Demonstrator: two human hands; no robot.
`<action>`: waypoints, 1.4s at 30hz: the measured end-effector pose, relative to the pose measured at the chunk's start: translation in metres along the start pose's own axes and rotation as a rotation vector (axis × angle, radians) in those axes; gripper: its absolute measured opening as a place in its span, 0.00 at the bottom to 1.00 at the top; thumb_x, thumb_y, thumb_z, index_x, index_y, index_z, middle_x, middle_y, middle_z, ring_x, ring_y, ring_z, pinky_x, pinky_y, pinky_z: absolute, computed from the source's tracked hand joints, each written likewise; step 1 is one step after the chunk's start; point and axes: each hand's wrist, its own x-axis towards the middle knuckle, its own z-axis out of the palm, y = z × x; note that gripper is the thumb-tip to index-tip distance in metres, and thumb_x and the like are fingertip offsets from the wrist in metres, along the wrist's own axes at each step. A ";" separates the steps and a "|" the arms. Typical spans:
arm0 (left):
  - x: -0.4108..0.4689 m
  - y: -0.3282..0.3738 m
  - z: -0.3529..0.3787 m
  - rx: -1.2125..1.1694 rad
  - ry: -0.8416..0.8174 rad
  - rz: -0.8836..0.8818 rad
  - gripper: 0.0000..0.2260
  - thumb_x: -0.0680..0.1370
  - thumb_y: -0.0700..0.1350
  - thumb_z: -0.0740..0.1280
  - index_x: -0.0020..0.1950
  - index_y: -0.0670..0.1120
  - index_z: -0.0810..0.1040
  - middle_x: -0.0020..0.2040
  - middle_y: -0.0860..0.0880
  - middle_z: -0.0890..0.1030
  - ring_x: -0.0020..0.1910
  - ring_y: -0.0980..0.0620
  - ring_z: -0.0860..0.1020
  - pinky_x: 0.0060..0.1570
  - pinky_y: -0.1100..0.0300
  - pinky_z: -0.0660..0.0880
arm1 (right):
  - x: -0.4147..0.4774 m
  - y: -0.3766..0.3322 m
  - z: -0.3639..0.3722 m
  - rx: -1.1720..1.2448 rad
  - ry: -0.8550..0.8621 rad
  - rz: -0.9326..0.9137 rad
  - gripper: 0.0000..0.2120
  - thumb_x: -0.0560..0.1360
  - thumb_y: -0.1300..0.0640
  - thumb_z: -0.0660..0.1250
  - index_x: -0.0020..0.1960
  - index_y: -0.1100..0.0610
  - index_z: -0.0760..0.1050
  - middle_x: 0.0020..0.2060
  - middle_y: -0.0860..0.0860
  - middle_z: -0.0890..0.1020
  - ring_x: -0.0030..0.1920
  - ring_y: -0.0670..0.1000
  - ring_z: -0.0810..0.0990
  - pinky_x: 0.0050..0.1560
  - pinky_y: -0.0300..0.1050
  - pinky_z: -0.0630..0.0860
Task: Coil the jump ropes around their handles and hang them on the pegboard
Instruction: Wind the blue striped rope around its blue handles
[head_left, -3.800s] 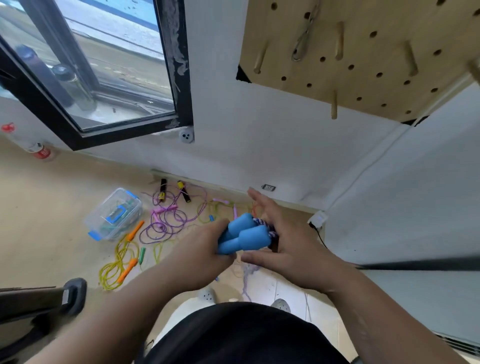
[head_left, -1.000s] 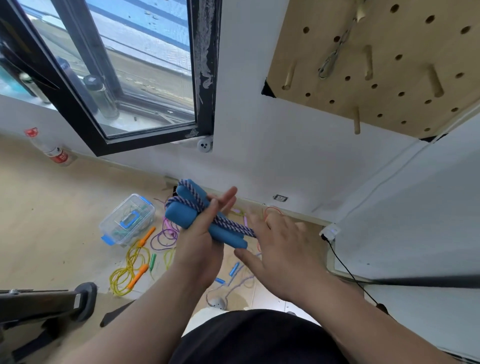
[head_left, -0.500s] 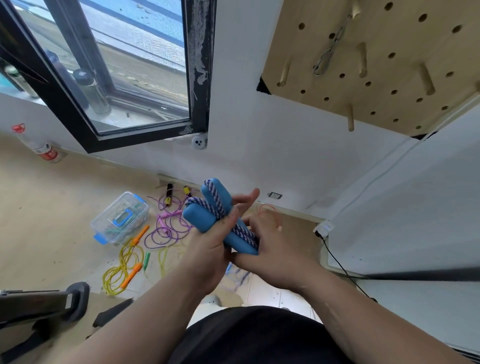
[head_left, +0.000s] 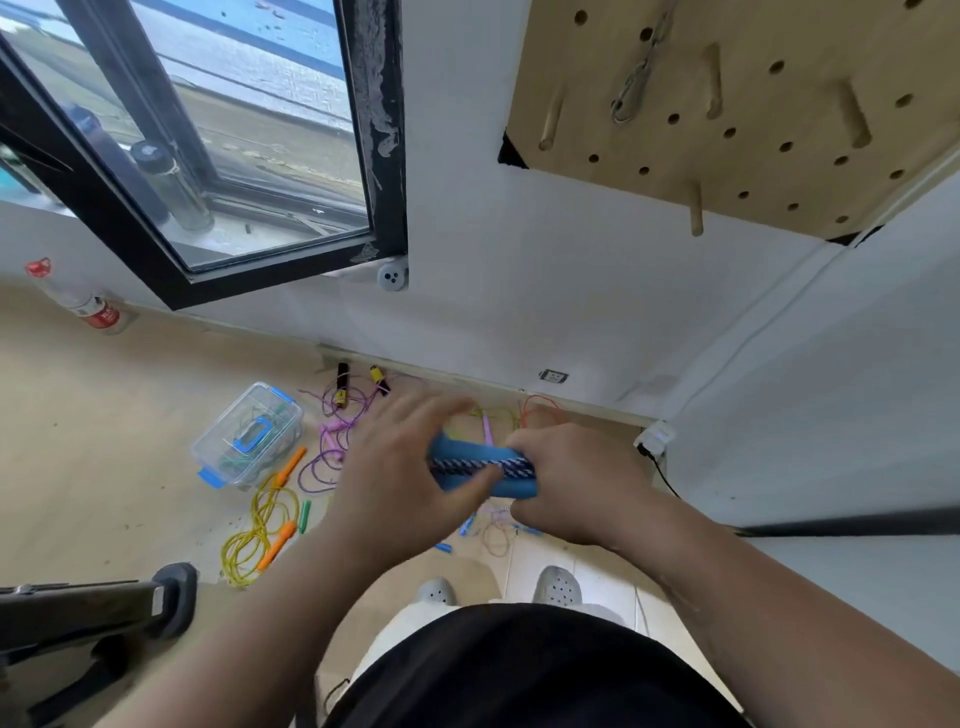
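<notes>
Lying on the floor at the left are a clear box (head_left: 247, 434) and a yellow rope (head_left: 260, 525) with orange handles, all loose. A purple rope (head_left: 332, 441) sits in a mess beside them, near the wall. Those ropes are not coiled yet.

In the middle, the left hand (head_left: 400, 478) holds the blue jump rope (head_left: 483, 467) up in front of the person. Its thumb lies over the front, and its other fingers are behind and blurry. The striped cord is wrapped round the two blue handles. The right hand (head_left: 576, 478) has its fingers curled round the right end.

Up on the right, the pegboard (head_left: 753, 104) shows no jump rope. I think this one is nearly ready to hang.
</notes>
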 end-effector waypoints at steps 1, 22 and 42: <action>0.006 0.002 -0.001 0.093 -0.159 0.069 0.27 0.69 0.64 0.70 0.61 0.49 0.81 0.56 0.53 0.82 0.56 0.52 0.79 0.58 0.54 0.75 | 0.001 0.004 0.001 0.005 0.007 -0.004 0.11 0.67 0.46 0.67 0.47 0.42 0.68 0.40 0.43 0.73 0.49 0.53 0.71 0.37 0.45 0.71; 0.099 0.144 0.143 0.513 -0.689 -0.139 0.16 0.73 0.48 0.69 0.59 0.50 0.72 0.53 0.50 0.77 0.51 0.48 0.75 0.44 0.56 0.67 | -0.009 0.184 -0.038 0.102 0.257 -0.190 0.18 0.68 0.54 0.68 0.36 0.42 0.57 0.39 0.42 0.70 0.40 0.50 0.75 0.37 0.45 0.68; 0.109 0.209 0.189 0.608 -0.659 -0.350 0.09 0.73 0.47 0.68 0.48 0.50 0.69 0.41 0.53 0.73 0.38 0.53 0.75 0.36 0.58 0.72 | -0.047 0.318 -0.040 0.146 0.200 -0.369 0.21 0.80 0.37 0.42 0.49 0.47 0.69 0.44 0.43 0.73 0.46 0.49 0.73 0.45 0.53 0.74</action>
